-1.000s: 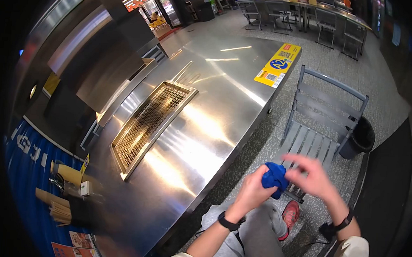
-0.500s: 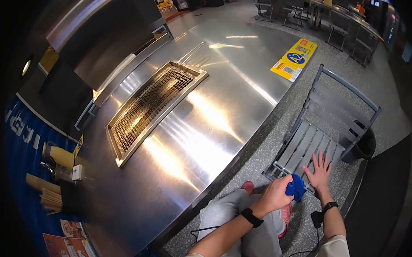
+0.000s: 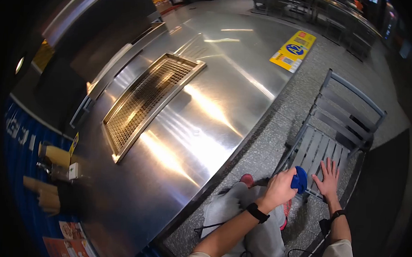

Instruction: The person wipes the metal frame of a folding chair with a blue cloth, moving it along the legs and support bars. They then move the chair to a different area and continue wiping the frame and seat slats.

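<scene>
My left hand [image 3: 279,189] is closed around a bunched blue cloth [image 3: 300,180], held by the front edge of a grey folding chair [image 3: 313,147]. Most of the cloth sticks out beyond my fingers, and the part inside my grip is hidden. My right hand [image 3: 329,179] lies with fingers spread on the slatted seat, just right of the cloth, and holds nothing.
On my left stands a steel table [image 3: 225,106] with a mesh grill [image 3: 152,98] set into it. A yellow A2 sign [image 3: 293,50] lies at its far corner. A dark cable [image 3: 297,252] runs near my legs.
The view has shifted a little. The left hand with the blue cloth has moved slightly up and back along the seat's front. My right hand still rests on the slats.
</scene>
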`<state>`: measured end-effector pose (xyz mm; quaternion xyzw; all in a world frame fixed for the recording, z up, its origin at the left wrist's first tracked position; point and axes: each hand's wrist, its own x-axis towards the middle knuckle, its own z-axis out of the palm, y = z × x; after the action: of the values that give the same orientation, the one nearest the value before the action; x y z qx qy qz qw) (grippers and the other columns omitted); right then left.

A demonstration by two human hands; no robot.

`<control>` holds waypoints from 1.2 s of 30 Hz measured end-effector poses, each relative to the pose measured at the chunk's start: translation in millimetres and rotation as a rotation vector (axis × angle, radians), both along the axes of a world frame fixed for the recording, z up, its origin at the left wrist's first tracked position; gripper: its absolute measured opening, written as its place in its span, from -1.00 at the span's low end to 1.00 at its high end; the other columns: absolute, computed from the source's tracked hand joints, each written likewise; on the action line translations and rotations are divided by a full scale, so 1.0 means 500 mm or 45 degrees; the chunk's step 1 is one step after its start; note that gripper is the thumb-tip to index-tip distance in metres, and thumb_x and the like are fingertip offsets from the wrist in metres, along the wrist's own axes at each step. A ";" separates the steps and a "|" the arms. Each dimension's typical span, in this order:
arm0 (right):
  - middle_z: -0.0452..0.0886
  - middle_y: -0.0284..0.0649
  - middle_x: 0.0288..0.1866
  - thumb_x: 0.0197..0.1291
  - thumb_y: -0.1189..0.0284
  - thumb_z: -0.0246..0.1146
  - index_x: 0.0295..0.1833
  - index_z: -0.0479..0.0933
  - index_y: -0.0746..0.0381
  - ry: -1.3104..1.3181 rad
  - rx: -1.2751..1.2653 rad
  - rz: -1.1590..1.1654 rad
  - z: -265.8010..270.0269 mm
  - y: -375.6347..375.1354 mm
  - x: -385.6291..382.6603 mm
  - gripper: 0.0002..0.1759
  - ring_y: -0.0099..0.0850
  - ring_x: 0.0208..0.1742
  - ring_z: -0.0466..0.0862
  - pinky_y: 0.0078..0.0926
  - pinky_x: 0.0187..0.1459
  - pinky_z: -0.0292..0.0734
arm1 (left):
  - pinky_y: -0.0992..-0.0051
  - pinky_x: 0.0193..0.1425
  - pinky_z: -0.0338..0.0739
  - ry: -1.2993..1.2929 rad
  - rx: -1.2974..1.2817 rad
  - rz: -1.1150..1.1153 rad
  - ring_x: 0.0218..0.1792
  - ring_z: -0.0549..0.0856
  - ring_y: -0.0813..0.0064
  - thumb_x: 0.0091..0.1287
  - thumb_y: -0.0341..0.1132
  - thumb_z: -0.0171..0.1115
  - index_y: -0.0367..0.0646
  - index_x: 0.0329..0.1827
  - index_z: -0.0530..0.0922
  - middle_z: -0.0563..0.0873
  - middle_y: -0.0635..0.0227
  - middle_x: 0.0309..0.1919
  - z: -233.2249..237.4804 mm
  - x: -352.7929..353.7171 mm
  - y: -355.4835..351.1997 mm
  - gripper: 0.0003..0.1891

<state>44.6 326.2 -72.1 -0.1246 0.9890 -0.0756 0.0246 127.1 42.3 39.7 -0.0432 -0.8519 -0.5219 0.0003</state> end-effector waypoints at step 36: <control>0.20 0.04 0.59 -0.77 -0.43 0.60 0.57 0.24 0.16 -0.756 1.367 0.862 -0.052 -0.235 -0.385 0.64 0.24 0.60 0.00 0.72 0.19 0.20 | 0.09 -0.01 0.59 -0.519 0.391 0.070 -0.07 0.69 -0.19 0.09 -0.40 0.39 -0.24 0.01 0.53 0.71 -0.12 -0.16 -0.136 -0.239 -0.024 -0.60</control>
<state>-148.0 208.8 -98.2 -0.3705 0.7479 0.4042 0.3741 7.5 30.5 -28.4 0.0867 -0.7460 -0.6428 -0.1505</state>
